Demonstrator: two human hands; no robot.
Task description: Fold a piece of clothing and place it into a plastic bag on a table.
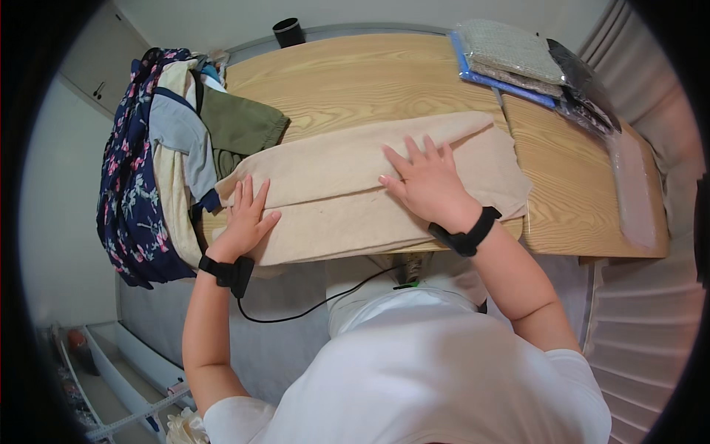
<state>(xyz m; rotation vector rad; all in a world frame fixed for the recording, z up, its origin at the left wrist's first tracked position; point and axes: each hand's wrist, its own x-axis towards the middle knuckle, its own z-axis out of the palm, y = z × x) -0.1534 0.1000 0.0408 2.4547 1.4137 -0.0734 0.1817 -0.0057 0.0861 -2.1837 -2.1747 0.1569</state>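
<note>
A cream knit garment [327, 172] lies folded lengthwise on the wooden table [355, 72], its upper layer overlapping the lower one along a long edge. My left hand [247, 216] rests flat on the garment's left end, fingers apart. Toward the right part, my right hand [430, 180] presses palm down with spread fingers, across the edge of the upper fold. Neither hand grips anything. Beyond the right hand, the garment's right end [499, 172] fans out wider in a single visible layer. Its near edge reaches the table's front edge.
Piled clothes [138, 183], one dark floral, hang over the table's left side, with an olive green garment [241, 119] beside the cream one. Plastic-wrapped packages [510, 58] sit at the back right. A black cable [310, 316] runs from my left wrist strap [230, 275].
</note>
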